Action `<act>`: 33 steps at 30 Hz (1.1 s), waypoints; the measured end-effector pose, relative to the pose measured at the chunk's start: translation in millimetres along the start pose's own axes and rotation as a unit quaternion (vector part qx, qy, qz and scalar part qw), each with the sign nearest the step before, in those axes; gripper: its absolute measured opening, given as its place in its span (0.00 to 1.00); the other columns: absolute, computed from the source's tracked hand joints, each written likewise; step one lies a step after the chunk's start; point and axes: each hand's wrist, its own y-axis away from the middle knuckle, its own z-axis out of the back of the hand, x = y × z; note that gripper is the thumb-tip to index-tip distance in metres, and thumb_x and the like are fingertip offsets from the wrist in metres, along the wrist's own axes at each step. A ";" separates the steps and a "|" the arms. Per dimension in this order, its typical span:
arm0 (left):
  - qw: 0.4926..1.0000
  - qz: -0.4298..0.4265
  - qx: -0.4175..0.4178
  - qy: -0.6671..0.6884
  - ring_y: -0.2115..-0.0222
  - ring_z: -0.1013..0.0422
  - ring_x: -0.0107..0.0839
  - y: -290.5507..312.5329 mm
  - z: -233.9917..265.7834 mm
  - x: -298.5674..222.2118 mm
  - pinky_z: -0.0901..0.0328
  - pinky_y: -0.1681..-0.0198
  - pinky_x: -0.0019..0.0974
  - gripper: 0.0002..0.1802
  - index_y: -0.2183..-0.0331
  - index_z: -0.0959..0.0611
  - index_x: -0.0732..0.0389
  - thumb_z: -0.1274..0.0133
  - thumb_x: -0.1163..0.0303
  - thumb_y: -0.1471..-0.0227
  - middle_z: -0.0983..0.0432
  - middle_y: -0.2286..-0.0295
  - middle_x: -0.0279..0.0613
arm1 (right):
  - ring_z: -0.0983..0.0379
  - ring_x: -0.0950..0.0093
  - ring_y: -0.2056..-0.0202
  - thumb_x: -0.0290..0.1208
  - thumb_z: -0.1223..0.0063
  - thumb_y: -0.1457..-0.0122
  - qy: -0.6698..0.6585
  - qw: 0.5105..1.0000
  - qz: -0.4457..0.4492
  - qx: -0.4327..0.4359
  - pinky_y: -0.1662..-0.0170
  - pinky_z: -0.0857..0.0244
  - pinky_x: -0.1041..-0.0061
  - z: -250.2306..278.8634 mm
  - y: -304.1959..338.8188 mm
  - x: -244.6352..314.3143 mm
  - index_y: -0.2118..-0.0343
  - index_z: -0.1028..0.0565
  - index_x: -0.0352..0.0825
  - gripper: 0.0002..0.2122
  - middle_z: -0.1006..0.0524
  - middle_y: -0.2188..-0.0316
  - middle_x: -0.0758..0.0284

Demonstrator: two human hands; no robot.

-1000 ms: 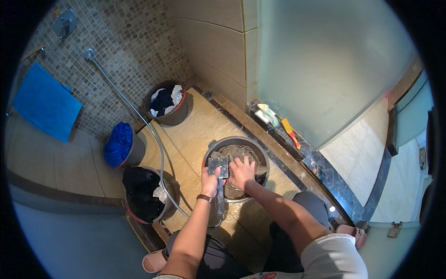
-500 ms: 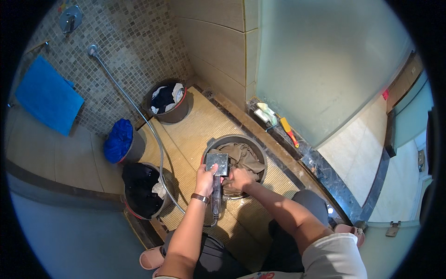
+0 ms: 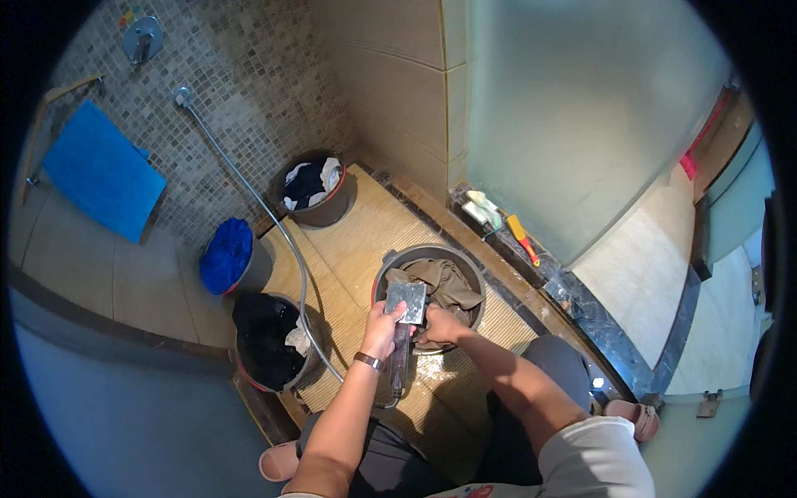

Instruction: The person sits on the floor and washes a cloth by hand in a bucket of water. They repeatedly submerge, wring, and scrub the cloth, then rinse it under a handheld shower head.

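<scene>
A square hand-held shower head (image 3: 407, 304) is in my left hand (image 3: 380, 330), the fingers wrapped round its neck and the thumb along its back. It is held over the near left part of a round dark basin (image 3: 480, 278), its handle pointing back toward me. Soaked brown cloth (image 3: 448, 284) lies bunched in the basin. My right hand (image 3: 446, 325) reaches in at the near side, beside the shower head, its fingers closed on the cloth and partly hidden. A grey hose (image 3: 292, 241) runs from the wall to the handle.
Left of the basin stand a bucket of black clothes (image 3: 270, 349), a bucket with blue fabric (image 3: 228, 256) and a far bucket of dark and white clothes (image 3: 314, 187). A brush with a yellow and red handle (image 3: 523, 239) lies on the stone ledge. A blue towel (image 3: 106, 174) hangs left.
The view has shifted slightly, so most things sit a little further right. The shower head is turned a bit and still over the basin; my right hand stays at the cloth.
</scene>
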 end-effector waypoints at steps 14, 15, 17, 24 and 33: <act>0.994 -0.029 0.103 0.018 0.74 0.24 0.35 9.1 -17.7 51.6 0.26 0.74 0.38 0.10 0.60 0.27 0.67 0.46 0.74 0.43 0.23 0.69 0.43 | 0.33 0.60 0.44 0.39 0.72 0.33 -0.803 0.558 0.025 0.208 0.39 0.41 0.60 27.5 16.2 3.9 0.43 0.35 0.27 0.24 0.30 0.45 0.54; 0.994 -0.022 0.107 0.022 0.73 0.24 0.34 9.7 -25.8 54.2 0.26 0.73 0.38 0.10 0.60 0.27 0.67 0.46 0.74 0.43 0.23 0.69 0.43 | 0.34 0.60 0.43 0.39 0.73 0.33 -0.852 0.446 0.067 0.266 0.38 0.42 0.60 22.7 12.8 -17.7 0.42 0.36 0.27 0.24 0.31 0.44 0.54; 0.996 -0.011 0.088 0.022 0.73 0.24 0.34 17.7 -27.4 44.2 0.26 0.71 0.37 0.11 0.59 0.27 0.66 0.47 0.73 0.43 0.24 0.68 0.42 | 0.36 0.60 0.41 0.40 0.75 0.32 -0.860 0.434 0.083 0.256 0.37 0.44 0.61 6.5 5.4 -7.5 0.41 0.37 0.28 0.25 0.33 0.42 0.54; 0.998 0.018 0.051 0.013 0.71 0.24 0.30 32.2 -23.3 12.5 0.25 0.68 0.36 0.09 0.60 0.24 0.65 0.48 0.72 0.42 0.24 0.67 0.39 | 0.35 0.58 0.42 0.38 0.71 0.32 -0.860 0.488 -0.115 0.092 0.37 0.43 0.57 16.4 3.7 55.2 0.47 0.30 0.30 0.20 0.30 0.45 0.53; 0.998 0.023 0.046 0.031 0.73 0.24 0.30 23.2 -30.4 10.3 0.26 0.71 0.36 0.08 0.61 0.24 0.64 0.47 0.72 0.42 0.23 0.69 0.39 | 0.29 0.56 0.49 0.38 0.73 0.33 -0.904 0.394 -0.102 0.131 0.42 0.35 0.58 30.3 1.5 43.3 0.50 0.28 0.26 0.23 0.26 0.50 0.50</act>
